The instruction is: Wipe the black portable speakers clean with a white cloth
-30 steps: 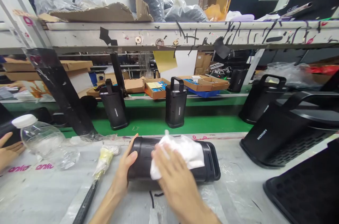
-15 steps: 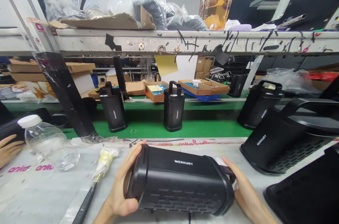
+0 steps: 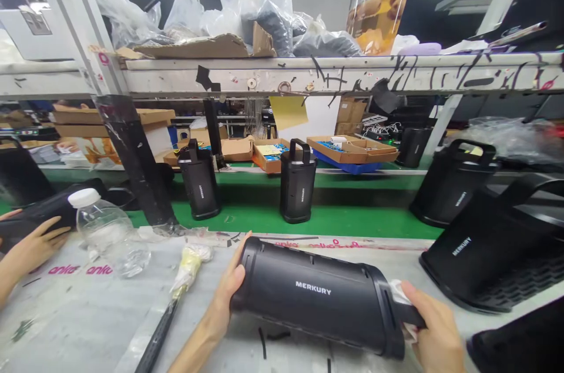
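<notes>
A black speaker marked MERKURY lies on its side, tilted, above the grey worktop. My left hand grips its left end, the thumb on the near face. At the right end, my right hand is closed around the speaker's handle, with a crumpled white cloth between the fingers and the speaker. A stick with a cloth-wrapped yellowish tip lies to the left of my left hand.
Several black speakers stand beyond on a green belt and at the right. A clear bottle is at the left, near a co-worker's hands on a dark object. A shelf with plastic bags crosses above.
The speaker has rolled in my hands, so the MERKURY face shows more and the patterned face is out of sight. My left thumb has moved up. The view has shifted left.
</notes>
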Motion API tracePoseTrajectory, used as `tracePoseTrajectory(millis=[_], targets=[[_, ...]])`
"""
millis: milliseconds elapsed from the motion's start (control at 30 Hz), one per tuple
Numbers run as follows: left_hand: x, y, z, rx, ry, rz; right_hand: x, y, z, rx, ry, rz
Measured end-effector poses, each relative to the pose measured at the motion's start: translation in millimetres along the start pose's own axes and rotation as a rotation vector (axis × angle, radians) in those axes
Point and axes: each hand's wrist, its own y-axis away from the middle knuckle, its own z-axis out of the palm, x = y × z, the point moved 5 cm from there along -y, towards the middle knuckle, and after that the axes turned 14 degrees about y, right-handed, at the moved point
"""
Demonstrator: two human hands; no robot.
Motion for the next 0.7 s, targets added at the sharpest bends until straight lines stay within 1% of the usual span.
tracePoseTrajectory(millis=[33,67,100,133,200,233,267,300,333,367,400,433,500,533,600,633,667,700], targets=[[1.9,-0.3,0.7,-0.03,-0.027,0.036,-4.8,-3.7,4.2,-0.101,0.005,0.049],[3.4,-0.1,1.1,-0.047,-0.054,0.064,-13.0,-7.4,4.7,-0.143,0.025,0.081],[4.5,0.5,1.3,-0.053,-0.076,0.078,-25.0,-10.9,1.5,-0.111,0.062,0.092],[5.2,1.1,1.5,-0.054,-0.092,0.086,-41.0,-13.2,-3.5,-0.027,0.106,0.084],[6.5,2.6,2.6,-0.064,-0.111,0.097,-82.7,-9.5,-7.4,0.156,0.185,-0.002],[7.0,3.3,3.1,-0.074,-0.122,0.104,-108.1,-2.5,-2.1,0.207,0.193,-0.122],[7.2,3.8,3.3,-0.084,-0.133,0.114,-135.5,8.7,9.9,0.197,0.184,-0.317],[7.2,4.1,2.9,-0.094,-0.146,0.125,-159.6,23.7,25.9,0.159,0.19,-0.504],[6.8,4.1,1.5,-0.099,-0.158,0.141,-179.4,41.9,43.3,0.136,0.224,-0.691],[5.9,3.6,-0.8,-0.099,-0.169,0.156,-194.1,61.9,59.7,0.138,0.265,-0.87],[4.2,2.7,-3.8,-0.095,-0.175,0.163,-201.2,78.7,73.3,0.172,0.325,-0.964],[1.8,1.4,-7.4,-0.085,-0.172,0.16,-203.9,93.9,86.5,0.145,0.38,-1.061],[-4.7,-2.2,-14.9,-0.049,-0.137,0.118,-197.9,115.9,100.8,0.095,0.484,-1.222],[-7.9,-3.9,-18.2,-0.023,-0.108,0.088,-191.1,122.5,102.2,0.055,0.523,-1.303],[-12.2,-6.3,-21.8,0.022,-0.06,0.034,-172.9,124.0,93.0,0.012,0.57,-1.42],[-12.9,-6.8,-21.7,0.029,-0.051,0.017,-162.5,117.3,83.2,0.022,0.571,-1.419],[-12.3,-6.7,-20.0,0.023,-0.054,0.015,-151.2,105.3,70.9,0.05,0.558,-1.362],[-10.9,-6.1,-17.2,0.004,-0.065,0.021,-138.3,88.6,57.1,0.086,0.533,-1.244]])
